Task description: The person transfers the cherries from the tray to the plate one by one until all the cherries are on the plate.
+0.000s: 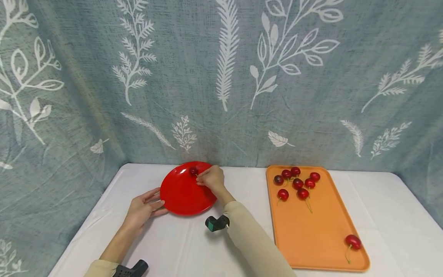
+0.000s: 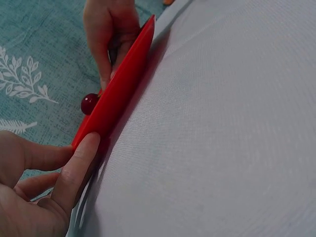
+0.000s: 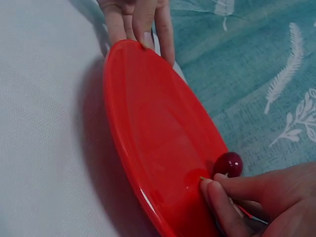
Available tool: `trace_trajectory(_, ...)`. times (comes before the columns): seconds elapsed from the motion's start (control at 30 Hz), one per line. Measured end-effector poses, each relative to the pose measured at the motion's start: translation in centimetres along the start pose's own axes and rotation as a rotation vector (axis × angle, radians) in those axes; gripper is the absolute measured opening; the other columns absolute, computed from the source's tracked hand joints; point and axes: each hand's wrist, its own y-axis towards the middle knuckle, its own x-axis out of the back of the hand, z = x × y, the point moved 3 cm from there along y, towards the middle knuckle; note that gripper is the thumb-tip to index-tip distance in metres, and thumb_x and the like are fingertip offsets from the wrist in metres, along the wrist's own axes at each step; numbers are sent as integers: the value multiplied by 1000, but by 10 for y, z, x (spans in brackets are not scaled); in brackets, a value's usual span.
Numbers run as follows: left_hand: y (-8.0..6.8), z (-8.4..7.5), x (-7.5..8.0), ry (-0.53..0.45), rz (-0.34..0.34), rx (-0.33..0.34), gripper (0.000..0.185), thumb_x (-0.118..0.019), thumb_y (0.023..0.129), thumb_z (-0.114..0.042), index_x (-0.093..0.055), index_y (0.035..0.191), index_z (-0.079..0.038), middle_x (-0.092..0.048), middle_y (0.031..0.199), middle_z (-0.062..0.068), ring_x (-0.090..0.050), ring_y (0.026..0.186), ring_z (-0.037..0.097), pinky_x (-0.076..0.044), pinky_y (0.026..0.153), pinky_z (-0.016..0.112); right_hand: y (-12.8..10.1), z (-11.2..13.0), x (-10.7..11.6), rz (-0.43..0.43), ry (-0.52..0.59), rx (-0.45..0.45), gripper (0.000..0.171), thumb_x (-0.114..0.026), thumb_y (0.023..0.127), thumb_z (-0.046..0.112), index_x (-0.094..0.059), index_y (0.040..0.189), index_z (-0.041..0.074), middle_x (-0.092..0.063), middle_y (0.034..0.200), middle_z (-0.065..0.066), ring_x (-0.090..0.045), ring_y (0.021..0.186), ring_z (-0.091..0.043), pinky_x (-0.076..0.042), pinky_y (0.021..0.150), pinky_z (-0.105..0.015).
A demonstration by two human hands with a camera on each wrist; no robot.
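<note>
Cherry [image 1: 193, 171] is pinched by its stem in the right hand [image 1: 211, 179] at frame centre; red plate [image 1: 183, 192] is steadied by the left hand [image 1: 142, 209], fingers straight against its rim.

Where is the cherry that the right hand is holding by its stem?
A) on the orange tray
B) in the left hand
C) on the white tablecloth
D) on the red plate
D: the right hand pinches the stem of a cherry that sits at the far edge of the red plate, while the left hand touches the plate's near rim.
</note>
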Motion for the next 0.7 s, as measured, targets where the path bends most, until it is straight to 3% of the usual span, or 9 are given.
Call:
trace_trajectory(0.27,1,-2,-1,-46,18,0,59,-52,98,3,-25,150,9,-37,144,35,-72,87,16,-59,78,30,-2,2,0,-22,-75,23,5,-74,79,-8,-75,83,-11,-72,75,-18,-73,67,-23,-58,57,-21)
trace_trajectory(0.4,0,-2,-1,-38,14,3,59,-53,98,2,-26,150,8,-37,144,35,-72,88,17,-59,78,30,-4,1,1,-22,-70,57,5,-74,80,-8,-75,83,-12,-73,76,-18,-73,68,-23,-58,58,-21)
trace_trajectory(0.7,0,-1,-2,-16,-2,9,58,-52,98,0,-27,150,7,-38,145,33,-72,92,18,-59,79,29,-5,-2,3,27,-35,29,11,-73,82,-6,-73,90,-14,-73,81,-20,-73,72,-25,-59,61,-24)
